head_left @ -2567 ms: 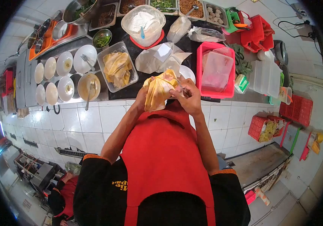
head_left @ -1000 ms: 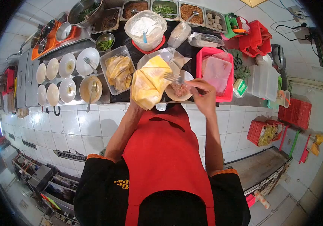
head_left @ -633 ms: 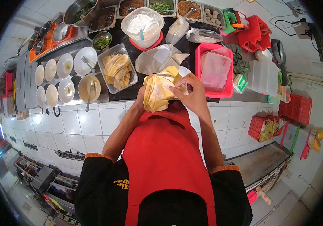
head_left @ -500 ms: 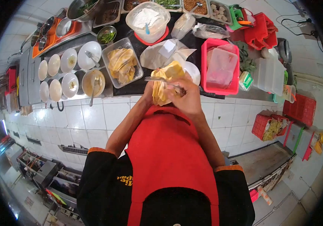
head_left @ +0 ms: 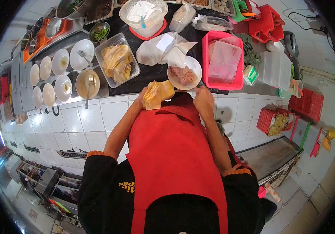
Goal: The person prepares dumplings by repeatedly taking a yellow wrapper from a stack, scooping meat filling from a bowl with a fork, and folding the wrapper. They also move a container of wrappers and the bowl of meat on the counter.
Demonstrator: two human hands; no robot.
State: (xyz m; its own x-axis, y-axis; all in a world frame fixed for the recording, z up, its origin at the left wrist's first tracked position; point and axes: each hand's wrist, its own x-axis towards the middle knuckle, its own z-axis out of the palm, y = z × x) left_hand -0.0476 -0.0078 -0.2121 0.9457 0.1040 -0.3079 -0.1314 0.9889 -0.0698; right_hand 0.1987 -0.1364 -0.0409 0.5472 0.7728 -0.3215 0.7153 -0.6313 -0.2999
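My left hand (head_left: 141,97) is closed on a folded stack of yellow dough wrappers (head_left: 157,94) just in front of the counter edge. A white bowl (head_left: 197,66) of pinkish minced meat (head_left: 183,75) stands at the edge, right of the wrappers. My right hand (head_left: 204,102) is closed at the bowl's near right side, around a metal utensil that is mostly hidden; only a dark bit shows above the fist. Behind the left hand, a metal tray (head_left: 135,70) holds more yellow wrappers (head_left: 116,63).
A pink tub (head_left: 205,58) with a clear container stands right of the bowl. Crumpled paper (head_left: 148,54) and a tub of white powder (head_left: 151,25) lie behind. Several white bowls (head_left: 82,55) line the left counter, beside a bowl with a fork (head_left: 91,80).
My right hand has moved right and down, away from the wrappers to beside the meat bowl. My left hand has shifted left with the wrappers, uncovering the bowl. The view has shifted slightly.
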